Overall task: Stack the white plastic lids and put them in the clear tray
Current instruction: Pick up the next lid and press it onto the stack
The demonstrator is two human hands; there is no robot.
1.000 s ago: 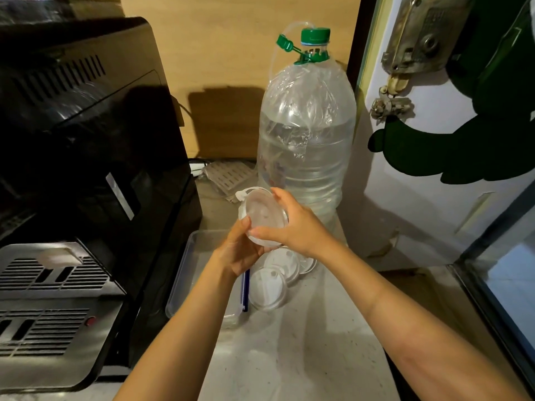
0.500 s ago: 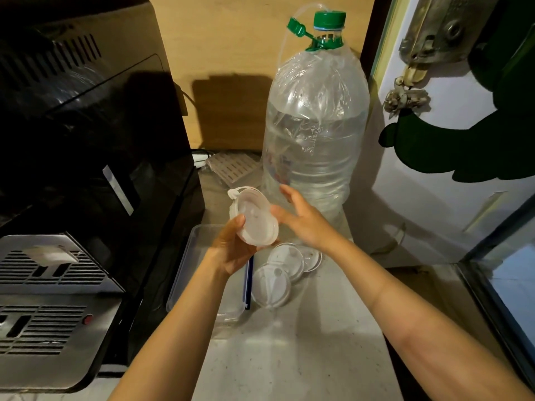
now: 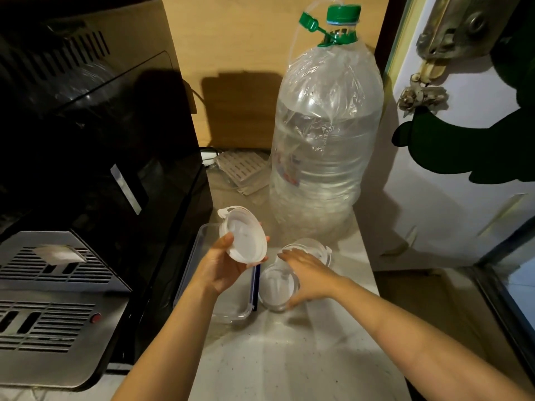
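Right hand (image 3: 308, 277) dropped onto counter lids (image 3: 275, 287) beside water bottle (image 3: 324, 140).

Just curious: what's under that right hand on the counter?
The right hand rests over white lids lying on the counter; another lid peeks out behind. How many lie beneath is hidden.

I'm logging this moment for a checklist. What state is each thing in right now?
Left hand: gripping the held lids.
Held lids: lifted, tilted, above the clear tray.
Right hand: reaching down onto the counter lids, grip unclear.
Counter lids: lying on the counter, not in the tray.
Clear tray: open, no lids visible inside.
Water bottle: upright, green cap on, partly full.
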